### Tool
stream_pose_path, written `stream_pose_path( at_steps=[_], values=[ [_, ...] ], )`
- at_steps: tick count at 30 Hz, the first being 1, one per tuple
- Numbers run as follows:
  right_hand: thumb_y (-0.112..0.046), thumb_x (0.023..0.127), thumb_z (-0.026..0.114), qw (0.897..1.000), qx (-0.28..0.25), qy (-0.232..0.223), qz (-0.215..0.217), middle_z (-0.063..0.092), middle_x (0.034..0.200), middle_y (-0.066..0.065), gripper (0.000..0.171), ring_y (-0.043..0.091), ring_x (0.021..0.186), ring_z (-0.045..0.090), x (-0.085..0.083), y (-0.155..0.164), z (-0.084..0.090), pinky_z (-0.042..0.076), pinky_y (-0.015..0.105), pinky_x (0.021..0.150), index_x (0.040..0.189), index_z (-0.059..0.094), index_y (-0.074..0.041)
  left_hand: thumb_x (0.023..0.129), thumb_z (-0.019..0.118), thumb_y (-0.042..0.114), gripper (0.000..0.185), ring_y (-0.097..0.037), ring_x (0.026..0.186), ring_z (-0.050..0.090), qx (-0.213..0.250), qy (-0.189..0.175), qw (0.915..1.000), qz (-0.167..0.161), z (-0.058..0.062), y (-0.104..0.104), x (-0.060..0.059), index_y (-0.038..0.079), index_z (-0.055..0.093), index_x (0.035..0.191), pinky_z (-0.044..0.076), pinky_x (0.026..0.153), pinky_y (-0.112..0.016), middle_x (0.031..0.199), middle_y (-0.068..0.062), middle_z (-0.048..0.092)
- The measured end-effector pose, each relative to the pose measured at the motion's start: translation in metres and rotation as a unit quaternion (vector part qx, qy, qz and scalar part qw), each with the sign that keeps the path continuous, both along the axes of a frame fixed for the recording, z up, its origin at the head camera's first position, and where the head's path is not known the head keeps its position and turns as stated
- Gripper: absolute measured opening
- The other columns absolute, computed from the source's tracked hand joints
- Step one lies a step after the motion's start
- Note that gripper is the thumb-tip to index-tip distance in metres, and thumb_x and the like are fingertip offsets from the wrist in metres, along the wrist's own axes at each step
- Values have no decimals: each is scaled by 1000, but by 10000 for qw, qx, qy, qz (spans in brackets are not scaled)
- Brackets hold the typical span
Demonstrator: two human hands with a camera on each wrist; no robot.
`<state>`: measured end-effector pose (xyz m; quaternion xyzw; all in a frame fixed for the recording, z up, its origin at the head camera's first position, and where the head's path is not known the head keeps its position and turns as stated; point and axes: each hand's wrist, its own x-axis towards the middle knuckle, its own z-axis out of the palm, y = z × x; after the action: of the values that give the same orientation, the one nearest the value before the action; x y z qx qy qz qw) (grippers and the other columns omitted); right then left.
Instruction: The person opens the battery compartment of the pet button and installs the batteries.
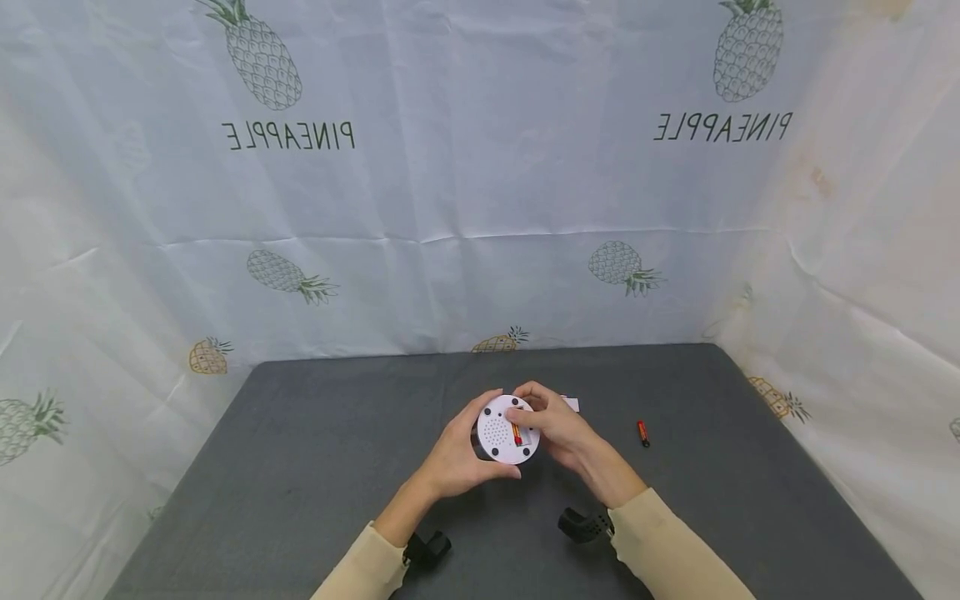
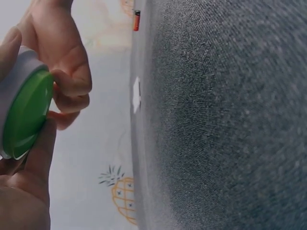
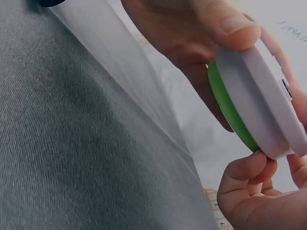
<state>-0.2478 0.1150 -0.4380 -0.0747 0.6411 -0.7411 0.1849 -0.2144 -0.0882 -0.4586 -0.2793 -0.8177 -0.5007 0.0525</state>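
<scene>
A round push-button device point(image 1: 495, 430), with a white underside and a green domed top point(image 2: 29, 112), is held up over the table, underside facing the head camera. My left hand point(image 1: 459, 457) grips it around the side, thumb along its lower edge. My right hand point(image 1: 560, 425) has its thumb over the device's battery slot, where a red-and-orange battery point(image 1: 517, 435) shows below the thumb. The right hand's other fingers point(image 2: 72, 86) curl against the rim by the green top. Part of the slot is hidden under the thumb.
A second red-and-black battery point(image 1: 642, 433) lies on the dark grey table point(image 1: 337, 450), to the right of the hands. Behind the right hand lies a small white piece point(image 1: 572, 403), partly covered in the head view. White pineapple-print cloth point(image 1: 465, 292) hangs around the table.
</scene>
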Motion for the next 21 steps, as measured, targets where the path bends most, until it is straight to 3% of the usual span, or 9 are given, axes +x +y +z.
stream_pose_path(
  at_steps=[4, 8, 15, 21],
  values=[
    [-14, 93, 75, 9988, 408, 236, -146, 60, 106, 10, 29, 22, 92, 58, 2, 1, 1, 51, 32, 75, 115, 60, -4, 70, 96, 29, 105, -15, 117, 55, 112, -152, 9997, -121, 0, -1, -1, 27, 36, 157, 49, 92, -33, 145, 5, 50],
    [-23, 94, 76, 9916, 1043, 753, -157, 61, 108, 11, 39, 22, 93, 58, 5, 6, 3, 51, 33, 76, 122, 62, -1, 72, 95, 28, 105, -15, 114, 56, 208, -234, 9993, -190, 1, -2, -1, 25, 34, 157, 50, 90, -31, 144, 3, 50],
    [-28, 96, 73, 9735, 1740, 1478, -116, 67, 105, 8, 33, 26, 84, 60, 9, 18, 9, 52, 47, 73, 119, 68, -6, 71, 95, 15, 107, -18, 113, 57, 278, -290, 9991, -121, 3, -1, -1, 16, 33, 158, 53, 85, -28, 143, -5, 50],
    [-29, 96, 73, 9550, 2161, 2030, -53, 69, 103, 7, 30, 35, 87, 64, 11, 32, 12, 55, 45, 72, 116, 69, -6, 72, 93, 9, 102, -18, 110, 57, 287, -238, 9993, -87, 24, 0, 11, 5, 35, 156, 52, 85, -28, 139, -11, 53]
  ],
)
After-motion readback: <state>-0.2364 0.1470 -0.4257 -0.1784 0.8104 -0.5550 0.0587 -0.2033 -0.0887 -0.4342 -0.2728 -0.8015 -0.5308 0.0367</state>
